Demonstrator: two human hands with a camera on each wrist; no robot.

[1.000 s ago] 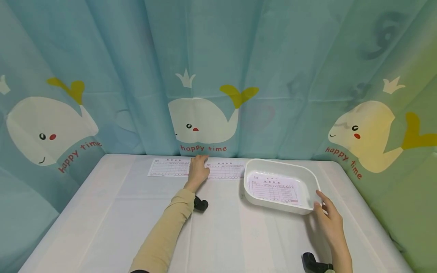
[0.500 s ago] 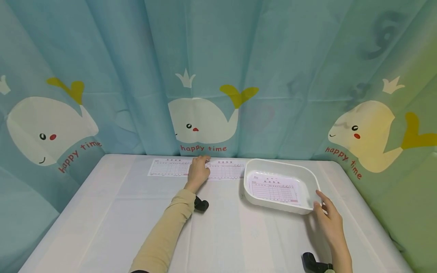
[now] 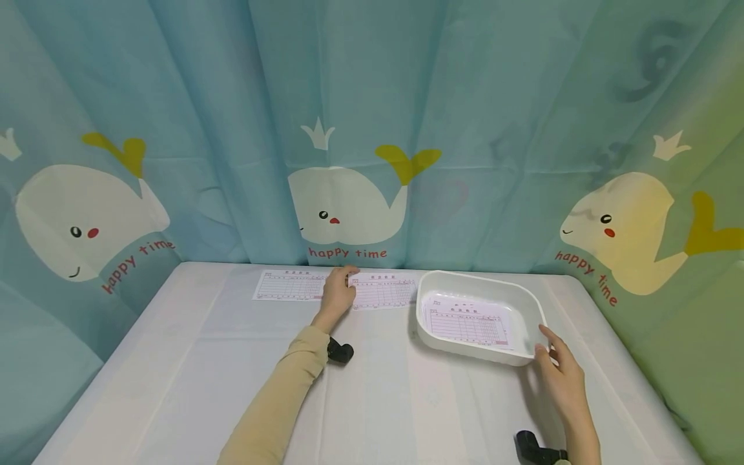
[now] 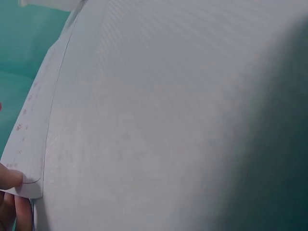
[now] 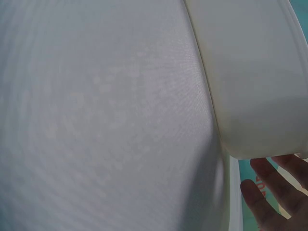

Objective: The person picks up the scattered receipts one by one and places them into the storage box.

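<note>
My left hand (image 3: 338,294) pinches the left end of a white printed form (image 3: 383,290) with pink ruled lines near the table's far edge. In the left wrist view the thumb (image 4: 10,178) presses on the form's corner, with fingers below it. A second printed form (image 3: 286,286) lies just left of that hand. My right hand (image 3: 559,374) holds the near right corner of a white plastic tray (image 3: 526,310). The right wrist view has several fingers (image 5: 274,185) at the tray's outer end; the thumb is hidden there. More printed forms (image 3: 467,321) lie inside the tray.
A white cloth (image 3: 378,400) covers the table. Behind it hangs a blue-green curtain (image 3: 482,213) with whale prints, wrapping around both sides. A black wrist mount (image 3: 340,352) sits at my left wrist, and another black mount (image 3: 531,445) at the right one.
The form under my left hand has shifted slightly toward me and turned a little. The left hand has moved slightly with it. The tray and right hand stay nearly as they were.
</note>
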